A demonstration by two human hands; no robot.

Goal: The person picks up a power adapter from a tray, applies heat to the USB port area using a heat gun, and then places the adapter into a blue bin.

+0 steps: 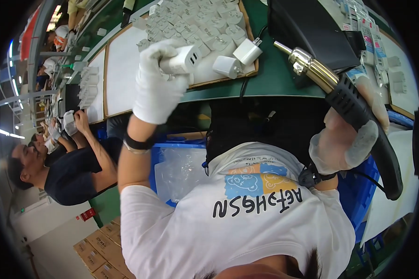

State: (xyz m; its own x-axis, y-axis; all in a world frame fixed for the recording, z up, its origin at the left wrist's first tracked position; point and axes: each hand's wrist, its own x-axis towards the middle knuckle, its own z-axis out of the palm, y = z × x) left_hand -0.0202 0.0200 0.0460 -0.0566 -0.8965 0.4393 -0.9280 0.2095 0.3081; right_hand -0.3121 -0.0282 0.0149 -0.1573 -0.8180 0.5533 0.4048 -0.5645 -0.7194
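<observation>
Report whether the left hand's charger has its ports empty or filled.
Empty: the white USB charger in the left hand shows two dark slots with nothing inserted.

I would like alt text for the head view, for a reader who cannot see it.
A person's gloved left hand holds a white charger, and the gloved right hand holds a metal-nozzled black tool. More chargers lie on a board on a green table; another person is at left.

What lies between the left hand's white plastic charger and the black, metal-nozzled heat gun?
Two white, blocky plastic chargers, then green tabletop, in the head view.
</observation>
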